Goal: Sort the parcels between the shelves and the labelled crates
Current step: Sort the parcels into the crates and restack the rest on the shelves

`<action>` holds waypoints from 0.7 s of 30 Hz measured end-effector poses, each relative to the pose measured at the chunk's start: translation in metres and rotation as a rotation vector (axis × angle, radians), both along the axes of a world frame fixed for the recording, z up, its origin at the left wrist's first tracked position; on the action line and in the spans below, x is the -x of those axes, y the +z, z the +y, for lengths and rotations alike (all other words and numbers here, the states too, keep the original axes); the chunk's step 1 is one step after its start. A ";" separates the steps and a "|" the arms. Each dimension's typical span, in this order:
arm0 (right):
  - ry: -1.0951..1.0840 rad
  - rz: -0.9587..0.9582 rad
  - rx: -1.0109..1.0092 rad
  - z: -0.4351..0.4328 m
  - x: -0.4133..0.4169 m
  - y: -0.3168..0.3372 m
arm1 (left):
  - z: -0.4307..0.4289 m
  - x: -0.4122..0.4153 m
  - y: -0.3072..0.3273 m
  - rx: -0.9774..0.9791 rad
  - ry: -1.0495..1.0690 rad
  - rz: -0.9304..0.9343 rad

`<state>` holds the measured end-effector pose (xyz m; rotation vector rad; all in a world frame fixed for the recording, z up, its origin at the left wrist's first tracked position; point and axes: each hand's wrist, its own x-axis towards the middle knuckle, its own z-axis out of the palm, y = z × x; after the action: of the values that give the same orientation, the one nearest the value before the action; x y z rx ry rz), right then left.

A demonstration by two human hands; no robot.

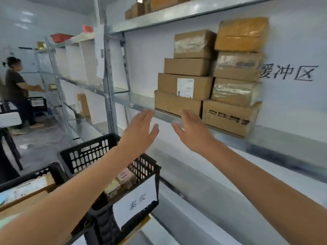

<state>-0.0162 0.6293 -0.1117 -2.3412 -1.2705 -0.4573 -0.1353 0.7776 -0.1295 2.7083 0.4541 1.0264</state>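
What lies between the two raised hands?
Nothing: in the head view the left hand and right hand frame a bare gap, grey metal shelf edge behind.

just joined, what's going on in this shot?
A person is sorting parcels. The left hand and right hand are both open, hold nothing, and reach up toward the cardboard parcels stacked on the shelf; no box is gripped yet. Below, a black crate with a paper label already holds small parcels. A second person works at shelves further back on the left.
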 end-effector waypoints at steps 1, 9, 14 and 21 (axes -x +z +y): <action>-0.025 -0.009 -0.018 -0.011 -0.004 0.008 | -0.008 -0.011 0.008 -0.023 -0.037 -0.008; -0.274 -0.119 -0.127 -0.088 -0.048 0.076 | -0.050 -0.098 0.071 -0.156 -0.275 -0.035; -0.363 -0.120 -0.233 -0.112 -0.077 0.122 | -0.056 -0.146 0.121 -0.167 -0.309 -0.052; -0.290 -0.028 -0.401 -0.105 -0.108 0.184 | -0.067 -0.198 0.183 -0.123 -0.284 -0.223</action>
<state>0.0917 0.5242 0.0725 -2.1772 -0.7607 -0.7627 0.0624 0.7102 0.0538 2.6155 -0.0332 1.2860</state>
